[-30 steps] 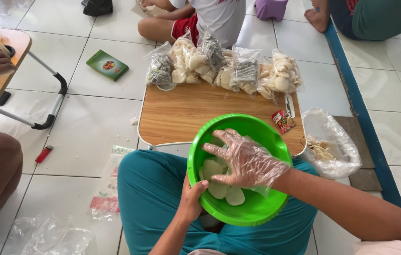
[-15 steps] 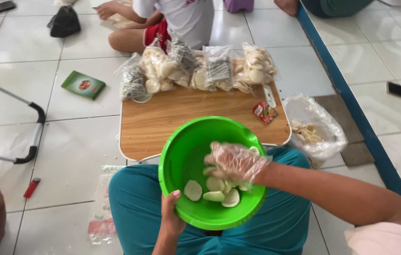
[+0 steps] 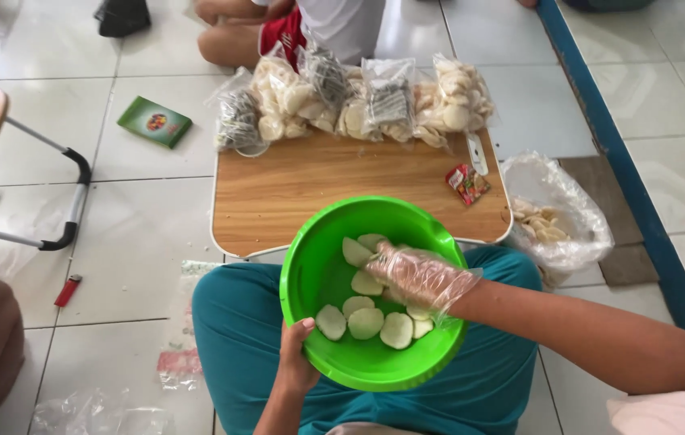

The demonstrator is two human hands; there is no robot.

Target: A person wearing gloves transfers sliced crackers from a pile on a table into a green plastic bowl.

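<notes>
A bright green plastic bowl (image 3: 310, 266) rests on my lap, above teal trousers. Several pale round crackers (image 3: 365, 322) lie in its bottom. My left hand (image 3: 296, 362) grips the bowl's near rim, thumb inside. My right hand (image 3: 419, 278), in a clear plastic glove, is down inside the bowl with its fingers curled over the crackers; whether it has any in its grasp I cannot tell.
A low wooden folding table (image 3: 310, 193) stands in front, with several filled cracker bags (image 3: 359, 101) along its far edge and a small red sachet (image 3: 466, 183). An open plastic bag of crackers (image 3: 552, 217) lies right. Another person (image 3: 310, 24) sits beyond. A green packet (image 3: 155, 122) and red lighter (image 3: 68, 290) lie on the tiles.
My gloved right hand has dropped from above the bowl down onto the crackers. The view has shifted, and the bowl sits more to the right in it.
</notes>
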